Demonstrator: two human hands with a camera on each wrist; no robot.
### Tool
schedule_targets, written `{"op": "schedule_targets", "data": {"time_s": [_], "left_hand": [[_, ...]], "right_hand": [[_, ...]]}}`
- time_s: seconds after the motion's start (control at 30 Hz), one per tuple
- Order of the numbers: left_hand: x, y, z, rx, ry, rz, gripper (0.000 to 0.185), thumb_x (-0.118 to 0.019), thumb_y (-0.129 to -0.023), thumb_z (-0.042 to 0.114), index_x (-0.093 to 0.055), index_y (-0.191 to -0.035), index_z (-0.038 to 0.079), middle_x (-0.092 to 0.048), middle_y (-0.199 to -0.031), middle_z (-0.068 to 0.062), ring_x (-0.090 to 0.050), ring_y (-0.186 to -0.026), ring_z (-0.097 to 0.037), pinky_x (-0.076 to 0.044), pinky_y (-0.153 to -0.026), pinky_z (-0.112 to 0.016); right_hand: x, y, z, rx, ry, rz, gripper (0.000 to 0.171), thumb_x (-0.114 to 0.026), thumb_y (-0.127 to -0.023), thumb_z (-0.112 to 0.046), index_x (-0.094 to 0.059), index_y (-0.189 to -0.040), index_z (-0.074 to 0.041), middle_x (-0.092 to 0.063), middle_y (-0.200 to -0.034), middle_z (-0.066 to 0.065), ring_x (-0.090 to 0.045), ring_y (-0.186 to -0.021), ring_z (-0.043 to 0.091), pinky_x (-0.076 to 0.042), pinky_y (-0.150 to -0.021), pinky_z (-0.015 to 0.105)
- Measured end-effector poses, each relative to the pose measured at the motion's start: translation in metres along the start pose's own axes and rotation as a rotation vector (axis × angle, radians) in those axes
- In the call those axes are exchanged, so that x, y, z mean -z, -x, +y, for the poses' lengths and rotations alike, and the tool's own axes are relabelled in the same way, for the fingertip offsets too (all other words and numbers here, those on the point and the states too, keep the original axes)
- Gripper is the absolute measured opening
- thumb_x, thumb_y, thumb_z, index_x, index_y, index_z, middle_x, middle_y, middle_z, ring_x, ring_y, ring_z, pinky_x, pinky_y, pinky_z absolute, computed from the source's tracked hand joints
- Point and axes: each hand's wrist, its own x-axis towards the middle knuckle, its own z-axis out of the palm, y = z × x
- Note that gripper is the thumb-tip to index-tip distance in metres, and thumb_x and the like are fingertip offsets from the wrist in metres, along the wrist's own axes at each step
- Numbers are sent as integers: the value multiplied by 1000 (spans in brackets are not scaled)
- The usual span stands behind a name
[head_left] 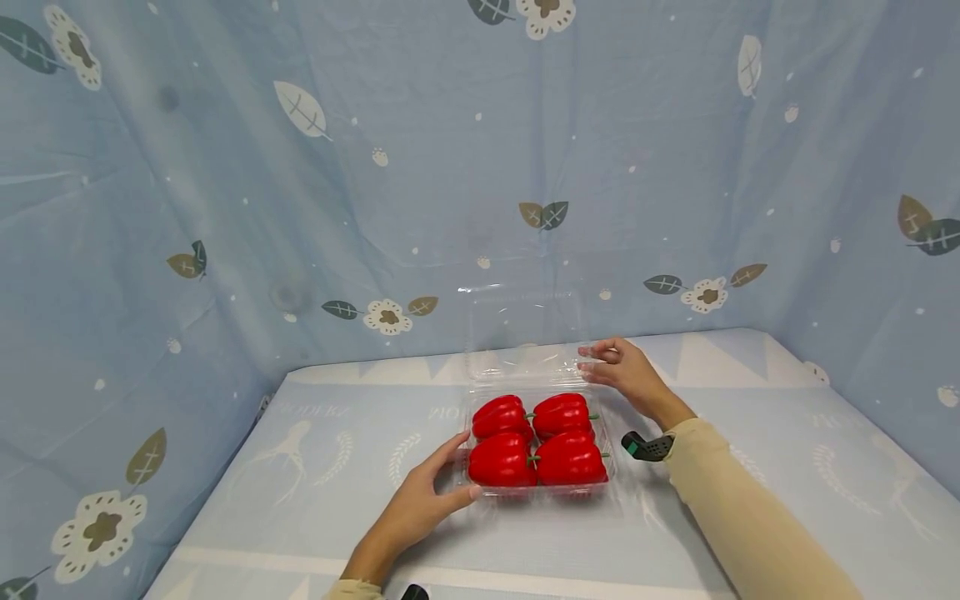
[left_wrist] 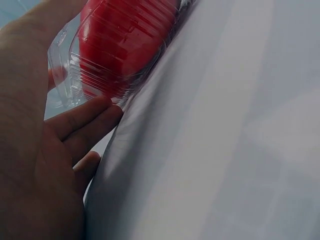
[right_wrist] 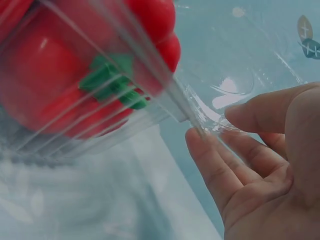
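Note:
A clear plastic clamshell container [head_left: 611, 467] holds several red bell peppers [head_left: 502, 460] with green stems, laid in two rows. Its hinged lid [head_left: 525, 325] stands raised at the back, tilted up against the curtain side. My left hand [head_left: 420, 505] is at the container's front left corner, thumb by the front wall and fingers extended along the left side; in the left wrist view the fingertips [left_wrist: 106, 101] touch the ribbed wall. My right hand [head_left: 626, 377] pinches the lid's right edge near the hinge, thumb on one face and fingers on the other.
A pale patterned cloth covers the table [head_left: 360, 467]. Behind it and at both sides hangs a blue curtain [head_left: 420, 167] with leaf and flower prints. A black wrist strap [head_left: 647, 447] sits at my right cuff.

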Motion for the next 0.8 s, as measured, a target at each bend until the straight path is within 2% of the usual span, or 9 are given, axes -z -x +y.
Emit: {"op": "schedule_targets", "data": {"time_s": [0.13, 0.4, 0.53, 0.8], "left_hand": [[-1, 1, 3, -6, -9, 7, 74, -70, -79, 55, -37, -144, 41, -54, -135, 4, -44, -130, -24, -33, -100, -64], [-2, 1, 6, -23, -12, 13, 76, -70, -79, 55, -36, -145, 39, -55, -134, 3, -46, -128, -23, -34, -98, -64], [-1, 1, 5, -23, -16, 16, 77, -69, -79, 56, -35, -146, 39, -55, -134, 2, -47, -127, -24, -35, -97, -64], [-1, 1, 6, -28, -13, 12, 79, -69, -79, 56, -35, -147, 36, -55, -135, 0, -48, -127, -25, -35, -99, -63]], "right_hand": [[3, 2, -2, 16, 28, -18, 45, -65, -90, -6, -38, -124, 7, -51, -134, 24, -57, -115, 35, -52, -85, 38], [7, 3, -6, 97, -15, -93, 67, -60, -92, -2, -25, -149, -5, -45, -138, 27, -52, -119, 40, -53, -84, 33], [6, 3, -7, 95, -17, -110, 69, -60, -92, -3, -24, -151, -7, -46, -138, 24, -51, -121, 39, -51, -87, 35], [6, 4, -8, 97, 67, -91, 62, -65, -90, -7, -39, -145, -12, -52, -134, 16, -55, -120, 31, -51, -89, 32]]}}
